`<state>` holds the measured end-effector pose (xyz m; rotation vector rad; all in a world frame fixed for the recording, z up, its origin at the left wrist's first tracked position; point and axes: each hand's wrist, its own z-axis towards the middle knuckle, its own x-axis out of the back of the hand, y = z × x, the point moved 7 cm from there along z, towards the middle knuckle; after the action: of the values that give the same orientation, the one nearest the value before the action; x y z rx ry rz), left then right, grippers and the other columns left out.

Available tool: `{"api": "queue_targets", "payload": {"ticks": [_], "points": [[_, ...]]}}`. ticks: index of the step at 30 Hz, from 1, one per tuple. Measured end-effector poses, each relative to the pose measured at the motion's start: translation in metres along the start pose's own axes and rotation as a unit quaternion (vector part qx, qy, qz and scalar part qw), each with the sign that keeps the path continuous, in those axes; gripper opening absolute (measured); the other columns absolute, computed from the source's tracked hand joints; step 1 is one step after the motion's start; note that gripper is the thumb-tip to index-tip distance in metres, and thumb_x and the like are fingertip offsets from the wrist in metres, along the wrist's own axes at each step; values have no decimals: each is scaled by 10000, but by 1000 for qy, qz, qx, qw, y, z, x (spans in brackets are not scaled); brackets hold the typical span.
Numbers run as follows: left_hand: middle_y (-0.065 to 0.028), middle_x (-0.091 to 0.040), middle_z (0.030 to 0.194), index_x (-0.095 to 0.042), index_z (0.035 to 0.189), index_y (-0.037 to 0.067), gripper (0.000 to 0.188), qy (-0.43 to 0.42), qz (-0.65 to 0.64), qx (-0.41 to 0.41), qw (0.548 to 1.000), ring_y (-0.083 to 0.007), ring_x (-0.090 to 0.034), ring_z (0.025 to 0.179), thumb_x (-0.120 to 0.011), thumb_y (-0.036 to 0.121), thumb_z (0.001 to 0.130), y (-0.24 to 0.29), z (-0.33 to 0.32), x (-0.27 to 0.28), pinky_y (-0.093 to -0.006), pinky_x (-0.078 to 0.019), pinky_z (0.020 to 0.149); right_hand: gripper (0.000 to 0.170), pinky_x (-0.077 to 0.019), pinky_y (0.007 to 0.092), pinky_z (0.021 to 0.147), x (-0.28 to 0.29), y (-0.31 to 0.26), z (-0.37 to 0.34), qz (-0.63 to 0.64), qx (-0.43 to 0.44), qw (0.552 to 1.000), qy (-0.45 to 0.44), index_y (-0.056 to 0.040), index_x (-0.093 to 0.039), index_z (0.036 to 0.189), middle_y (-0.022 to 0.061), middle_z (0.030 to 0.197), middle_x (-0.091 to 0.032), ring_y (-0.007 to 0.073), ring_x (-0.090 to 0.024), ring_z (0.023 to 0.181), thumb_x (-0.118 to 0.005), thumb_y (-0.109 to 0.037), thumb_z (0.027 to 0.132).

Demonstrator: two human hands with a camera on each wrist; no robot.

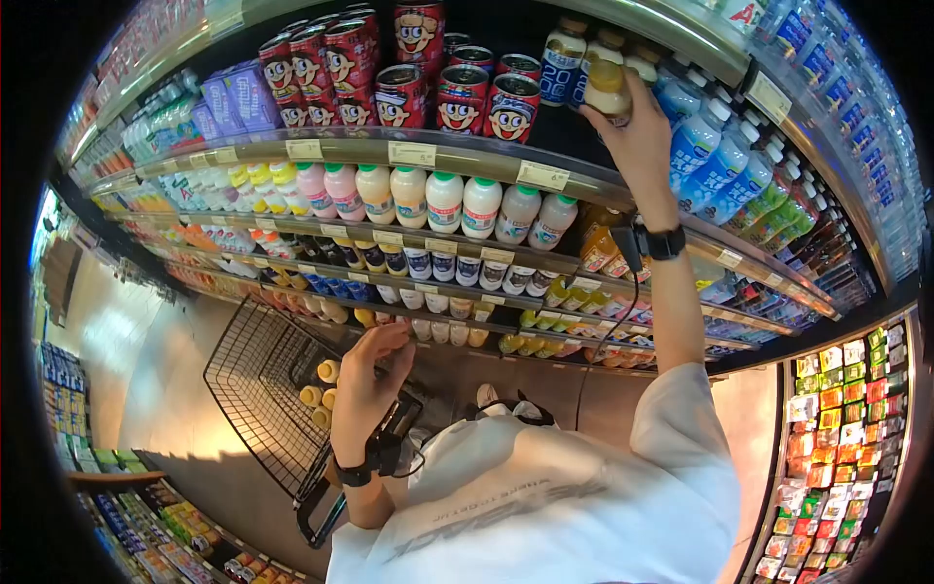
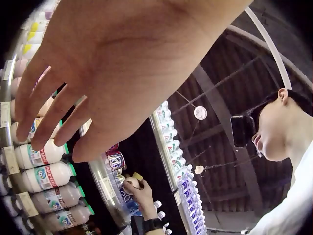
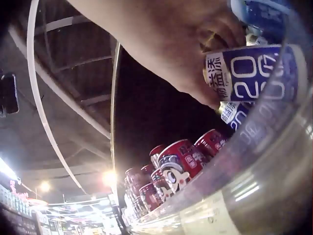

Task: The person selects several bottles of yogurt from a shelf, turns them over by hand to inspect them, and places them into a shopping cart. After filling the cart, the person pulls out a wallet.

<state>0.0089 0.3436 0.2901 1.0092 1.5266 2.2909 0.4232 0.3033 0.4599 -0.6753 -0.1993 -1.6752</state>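
Observation:
My right hand [image 1: 637,136] grips a small bottle with a gold cap [image 1: 607,90] at the top shelf, in front of blue-labelled bottles [image 1: 561,60]. In the right wrist view a blue-labelled bottle [image 3: 249,73] lies close beside the right hand [image 3: 195,54], whose fingertips are partly hidden. My left hand [image 1: 368,382] hangs above the cart's side with relaxed fingers and holds nothing. The left wrist view shows the left hand [image 2: 112,73] with its fingers spread loosely, in front of green-capped bottles [image 2: 46,176].
Red cans [image 1: 401,95] stand left of the blue-labelled bottles, and larger blue bottles [image 1: 696,144] to the right. Green-capped white bottles [image 1: 445,202] line the shelf below. A wire cart [image 1: 258,389] with several yellow-capped bottles [image 1: 328,371] stands at the lower left.

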Motion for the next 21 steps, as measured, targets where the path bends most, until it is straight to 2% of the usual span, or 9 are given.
{"api": "queue_targets", "payload": {"ticks": [3,4,7,9,10,12,14,17,21], "points": [[-114,-765,1063,-686,1229,-39,302,27,-22,-17,999,-187,-732,965,-692,-60,927,3,4,8,-321,-575,891,639,-570,462,975,32,-45,-26,87,92,986,106,-105,-614,1403,189,1375,-646,384,-658,1217,-890,-239,843],[-115,-764,1065,-686,1226,-40,297,38,-22,-24,999,-182,-730,963,-691,-59,929,5,5,11,-317,-572,889,657,-554,429,1016,43,-67,-33,96,112,984,99,-75,-590,1430,172,1388,-641,334,-650,1244,-888,-177,853],[-97,-744,1077,-673,1246,-34,325,85,-21,-29,996,-179,-717,1007,-731,-20,926,18,10,13,-328,-554,925,698,-527,406,1059,54,-100,-64,270,74,955,97,-37,-516,1487,154,1398,-637,287,-617,1300,-857,-141,886],[-126,-670,1279,-603,1376,-13,513,76,-21,-68,995,-219,-660,1185,-787,35,900,35,12,12,-362,-515,1032,707,-502,402,1091,42,-118,-89,475,3,880,17,-5,-446,1525,160,1435,-612,269,-588,1334,-807,-129,930],[-149,-612,1327,-577,1425,-14,693,94,-29,-110,989,-229,-635,1108,-895,113,822,41,15,12,-346,-538,938,712,-489,400,1107,33,-127,-100,570,-35,821,-25,11,-410,1545,163,1453,-600,260,-573,1351,-782,-122,952],[-196,-560,1415,-400,1579,1,1024,75,-41,-138,987,-289,-562,1337,-958,283,768,55,18,5,-403,-514,1038,690,-471,413,1131,11,-149,-121,683,-80,717,-118,28,-368,1557,178,1483,-575,266,-568,1363,-729,-128,990],[-235,-574,1414,-374,1559,-41,1038,47,-55,-152,986,-312,-592,1323,-955,313,775,63,20,-4,-415,-505,1066,656,-445,445,1166,-2,-182,-139,751,-111,620,-198,66,-325,1559,227,1531,-527,307,-559,1389,-642,-204,1052],[-237,-623,1367,-401,1517,-57,993,42,-63,-102,992,-313,-650,1247,-947,321,779,60,14,-10,-411,-513,1061,851,-374,538,1216,-9,-206,-143,752,-89,618,-210,67,-193,1638,333,1534,-480,460,-530,1405,-565,-451,1074],[-225,-668,1306,-428,1492,-55,951,57,-86,-81,991,-294,-684,1198,-935,329,786,61,6,-5,-399,-530,1031,849,-303,576,1249,-4,-217,-146,767,-76,597,-224,60,-148,1649,357,1551,-427,491,-452,1455,-513,-446,1072]]}}
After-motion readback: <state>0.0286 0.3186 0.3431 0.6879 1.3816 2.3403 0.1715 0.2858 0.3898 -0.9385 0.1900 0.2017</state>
